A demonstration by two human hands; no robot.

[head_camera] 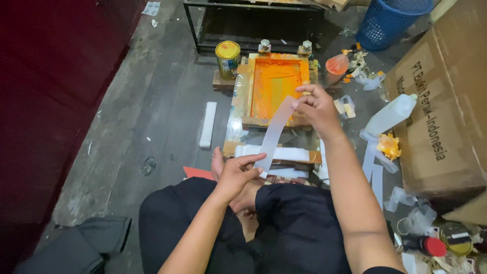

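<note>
Both hands pinch a white strip [275, 133] stretched taut on a slant: the left hand [237, 175] grips its lower end above the lap, while the right hand [317, 107] holds the upper end over an orange-inked wooden screen frame [276, 83]. A yellow-lidded can [228, 57] stands just left of the frame on the floor [152, 111], and a cardboard box [446, 101] sits to the right.

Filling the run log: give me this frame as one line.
left hand: pinches strip's lower end | right hand: pinches upper end | white strip: held taut above orange-inked screen frame | yellow can: beside frame
</note>
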